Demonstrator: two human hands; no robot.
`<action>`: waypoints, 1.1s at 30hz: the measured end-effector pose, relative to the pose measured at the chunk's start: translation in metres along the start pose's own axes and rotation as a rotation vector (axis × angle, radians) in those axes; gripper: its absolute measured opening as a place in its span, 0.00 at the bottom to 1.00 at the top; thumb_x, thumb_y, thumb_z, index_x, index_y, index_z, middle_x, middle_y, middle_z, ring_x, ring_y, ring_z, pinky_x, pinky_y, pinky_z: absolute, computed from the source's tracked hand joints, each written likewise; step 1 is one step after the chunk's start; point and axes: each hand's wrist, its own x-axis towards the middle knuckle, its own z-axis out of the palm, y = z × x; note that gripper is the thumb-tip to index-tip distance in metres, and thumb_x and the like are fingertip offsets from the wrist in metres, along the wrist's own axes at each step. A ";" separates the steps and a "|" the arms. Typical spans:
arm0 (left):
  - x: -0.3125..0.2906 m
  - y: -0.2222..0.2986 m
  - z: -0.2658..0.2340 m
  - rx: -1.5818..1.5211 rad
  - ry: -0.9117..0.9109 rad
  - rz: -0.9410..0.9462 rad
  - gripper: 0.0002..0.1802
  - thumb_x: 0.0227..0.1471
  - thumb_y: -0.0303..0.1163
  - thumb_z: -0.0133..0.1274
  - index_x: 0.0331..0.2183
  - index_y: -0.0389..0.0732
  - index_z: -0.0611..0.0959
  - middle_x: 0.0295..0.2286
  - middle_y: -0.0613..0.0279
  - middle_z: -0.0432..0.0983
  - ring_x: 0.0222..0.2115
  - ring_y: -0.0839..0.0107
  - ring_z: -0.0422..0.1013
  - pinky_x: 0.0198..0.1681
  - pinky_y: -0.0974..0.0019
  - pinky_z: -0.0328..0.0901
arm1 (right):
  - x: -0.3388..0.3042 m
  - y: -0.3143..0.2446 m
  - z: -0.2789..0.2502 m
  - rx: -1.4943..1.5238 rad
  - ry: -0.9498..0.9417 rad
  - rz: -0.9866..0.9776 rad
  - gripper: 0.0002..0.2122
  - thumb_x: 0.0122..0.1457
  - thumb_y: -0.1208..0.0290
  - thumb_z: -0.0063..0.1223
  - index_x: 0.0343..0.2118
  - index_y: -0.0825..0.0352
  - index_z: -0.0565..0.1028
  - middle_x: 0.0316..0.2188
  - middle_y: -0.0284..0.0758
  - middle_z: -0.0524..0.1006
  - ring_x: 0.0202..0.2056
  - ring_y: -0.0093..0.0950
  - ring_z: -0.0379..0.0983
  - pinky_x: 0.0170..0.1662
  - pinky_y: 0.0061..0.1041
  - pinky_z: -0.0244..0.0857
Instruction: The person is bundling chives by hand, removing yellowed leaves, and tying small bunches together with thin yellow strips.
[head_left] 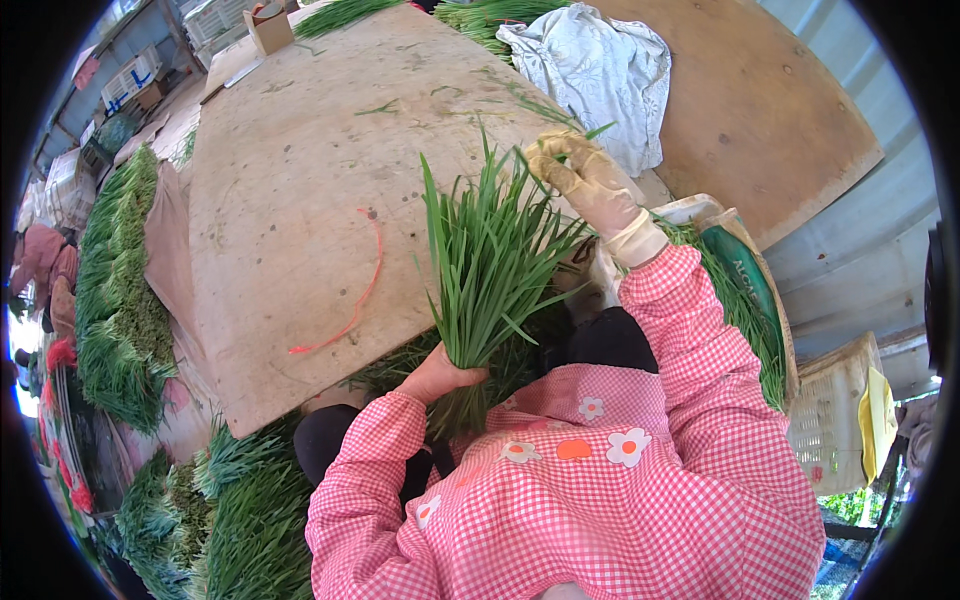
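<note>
My left hand [440, 378], bare, is wrapped round the lower part of a bunch of garlic chives [480, 275]. The long flat green leaves fan out upward over the table's near edge, and the bottom ends hang below my fist. Up and to the right of the leaf tips is my right hand [585, 178], in a pale yellowish glove. Its fingers are curled together in a pinch, with a thin chive leaf [598, 131] showing at the fingertips. On the table, left of the bunch, lies a red tie strip [372, 285].
Chive heaps [255, 505] lie at lower left, with more chives [120, 300] along the left side. A wooden table [290, 180] holds a knife [232, 80], a cardboard box [268, 28] and a patterned cloth [595, 75]. On my right stands a chive-filled container [790, 355].
</note>
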 end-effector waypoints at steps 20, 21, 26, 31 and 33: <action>0.001 -0.001 0.000 -0.020 -0.035 0.052 0.26 0.32 0.26 0.61 0.40 0.38 0.74 0.33 0.68 0.72 0.34 0.76 0.66 0.40 0.69 0.62 | -0.004 -0.008 0.040 0.863 0.033 0.841 0.09 0.56 0.68 0.47 0.36 0.67 0.73 0.30 0.32 0.75 0.30 0.24 0.71 0.37 0.25 0.66; 0.001 0.000 -0.001 -0.028 -0.004 0.039 0.25 0.32 0.26 0.61 0.39 0.38 0.74 0.31 0.69 0.72 0.33 0.76 0.66 0.39 0.69 0.63 | 0.002 0.008 0.034 0.783 0.116 0.752 0.09 0.57 0.67 0.45 0.35 0.66 0.73 0.30 0.33 0.75 0.31 0.25 0.70 0.38 0.27 0.65; -0.002 -0.005 -0.009 -0.038 0.052 0.052 0.26 0.33 0.25 0.61 0.40 0.38 0.74 0.30 0.69 0.72 0.31 0.76 0.67 0.37 0.69 0.63 | 0.022 0.025 -0.009 1.152 0.640 0.568 0.10 0.61 0.64 0.37 0.31 0.64 0.69 0.32 0.34 0.74 0.32 0.31 0.67 0.42 0.32 0.61; -0.001 0.007 -0.019 -0.201 0.122 0.065 0.24 0.37 0.29 0.60 0.41 0.37 0.73 0.28 0.65 0.71 0.30 0.73 0.68 0.35 0.68 0.63 | -0.034 0.022 -0.023 0.416 0.252 0.356 0.11 0.61 0.64 0.37 0.31 0.65 0.69 0.24 0.31 0.70 0.26 0.22 0.65 0.32 0.21 0.59; 0.000 0.004 -0.024 -0.236 0.158 0.063 0.24 0.38 0.29 0.60 0.41 0.37 0.73 0.27 0.65 0.72 0.29 0.73 0.68 0.35 0.68 0.63 | -0.057 -0.014 -0.004 0.327 0.108 0.438 0.14 0.62 0.61 0.34 0.31 0.66 0.69 0.19 0.30 0.68 0.22 0.20 0.62 0.29 0.18 0.57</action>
